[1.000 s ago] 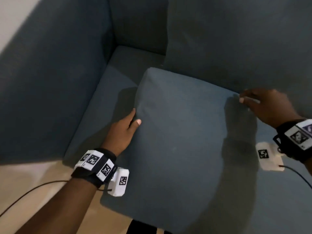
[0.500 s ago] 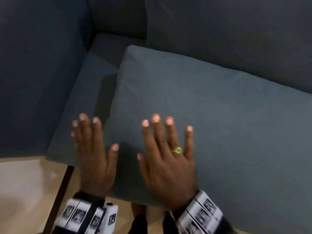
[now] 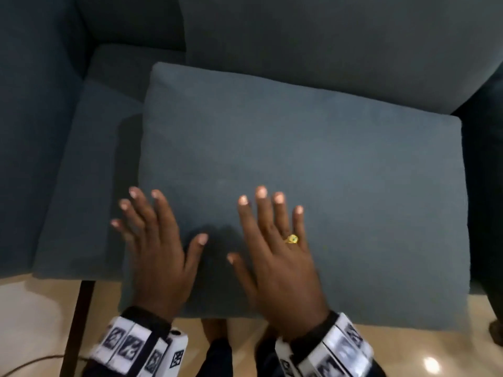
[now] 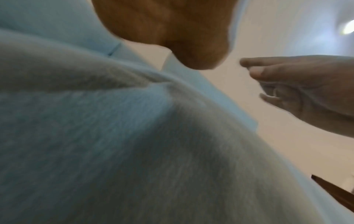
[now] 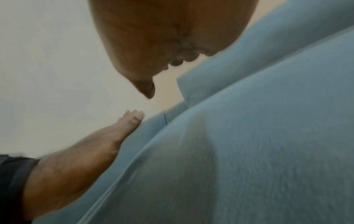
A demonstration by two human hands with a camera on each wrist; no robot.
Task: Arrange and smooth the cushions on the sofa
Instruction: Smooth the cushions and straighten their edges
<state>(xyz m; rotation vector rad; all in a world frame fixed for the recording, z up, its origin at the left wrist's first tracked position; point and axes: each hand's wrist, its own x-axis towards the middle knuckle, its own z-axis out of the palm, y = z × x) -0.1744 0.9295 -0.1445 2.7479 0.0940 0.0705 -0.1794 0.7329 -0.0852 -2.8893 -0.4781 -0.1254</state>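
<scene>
A blue-grey cushion lies flat on the sofa seat, its near edge hanging past the seat front. My left hand is spread flat at the cushion's near left edge, fingers straight and apart. To its right, my right hand, with a gold ring, is spread flat over the near middle. In the right wrist view the left hand lies against the cushion. The left wrist view has the right hand beside the fabric; whether it touches is unclear. Neither hand holds anything.
The sofa's armrest rises on the left and the back cushions stand behind. A dark wooden leg stands on the beige floor. A dark shape borders the cushion's right side.
One second ago the hands held the cushion's left edge and far right corner. They have let go and now lie flat, side by side, over its near part.
</scene>
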